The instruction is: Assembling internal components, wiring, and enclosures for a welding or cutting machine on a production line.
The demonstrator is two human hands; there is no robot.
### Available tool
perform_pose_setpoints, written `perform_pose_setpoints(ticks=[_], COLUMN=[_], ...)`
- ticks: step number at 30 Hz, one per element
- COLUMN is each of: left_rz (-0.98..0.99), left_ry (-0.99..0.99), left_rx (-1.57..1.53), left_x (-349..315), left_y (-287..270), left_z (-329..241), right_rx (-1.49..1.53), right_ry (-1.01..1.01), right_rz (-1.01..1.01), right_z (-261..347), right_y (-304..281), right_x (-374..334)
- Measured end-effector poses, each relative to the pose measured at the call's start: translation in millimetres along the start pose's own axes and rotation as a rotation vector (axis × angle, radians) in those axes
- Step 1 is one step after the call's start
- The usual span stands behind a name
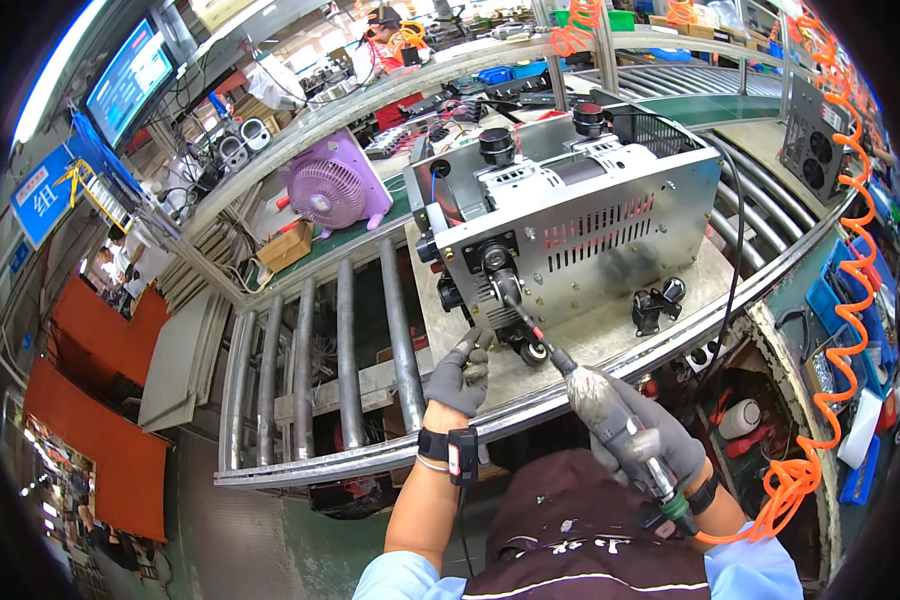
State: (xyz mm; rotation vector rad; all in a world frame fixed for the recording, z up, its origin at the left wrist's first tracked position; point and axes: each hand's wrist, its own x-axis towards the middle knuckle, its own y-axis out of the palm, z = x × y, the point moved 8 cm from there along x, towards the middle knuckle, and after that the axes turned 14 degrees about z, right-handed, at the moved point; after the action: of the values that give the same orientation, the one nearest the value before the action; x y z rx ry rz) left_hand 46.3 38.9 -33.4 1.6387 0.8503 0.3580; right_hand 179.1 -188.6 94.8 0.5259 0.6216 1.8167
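Note:
A silver metal machine chassis (pixel 610 215) with vent slots and black knobs lies on a grey pallet (pixel 620 330) on the roller conveyor. My right hand (pixel 650 440), in a grey glove, is wrapped around a pneumatic screwdriver (pixel 605 410). Its bit reaches up to the chassis's lower front corner, near a black socket (pixel 495 260). My left hand (pixel 462 370), also gloved, has its fingers closed and touches the chassis's lower front edge beside the bit. Whether it pinches a small part I cannot tell. A black wrist strap (pixel 450 447) sits on my left wrist.
Steel rollers (pixel 345 350) run to the left of the pallet. A purple fan (pixel 332 190) stands behind them. An orange coiled air hose (pixel 850 290) hangs at the right, down to the screwdriver. Blue bins (pixel 850 290) and a white bottle (pixel 740 418) sit at the right. Another person works far behind.

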Motion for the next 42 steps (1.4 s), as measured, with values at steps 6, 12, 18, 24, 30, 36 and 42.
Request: perform_pose_setpoints(ticks=[6,12,18,24,30,36,42], left_rz=[0.244,0.201,0.253,0.086,0.055,0.308,0.021], left_ry=[-0.001,0.103,0.134,0.139,0.177,0.231,0.126], left_rx=[0.228,0.434,0.766,1.119,1.015,0.691,0.178], left_x=[-9,-26,-40,-45,-47,-38,-18], left_y=[25,45,66,70,68,68,-4], left_z=[3,2,-6,-20,-19,-4,18], right_rx=[0.043,-0.121,-0.135,-0.722,-0.436,-0.423,-0.293], right_ry=[0.131,0.226,0.235,0.223,0.274,0.093,-0.047], right_rz=[0.139,0.089,0.087,0.045,0.078,0.049,-0.061], right_z=[-19,-31,-37,-27,-38,-33,-8], right_y=[10,3,1,1,-5,1,8], right_x=[-7,-5,0,5,11,28,51])
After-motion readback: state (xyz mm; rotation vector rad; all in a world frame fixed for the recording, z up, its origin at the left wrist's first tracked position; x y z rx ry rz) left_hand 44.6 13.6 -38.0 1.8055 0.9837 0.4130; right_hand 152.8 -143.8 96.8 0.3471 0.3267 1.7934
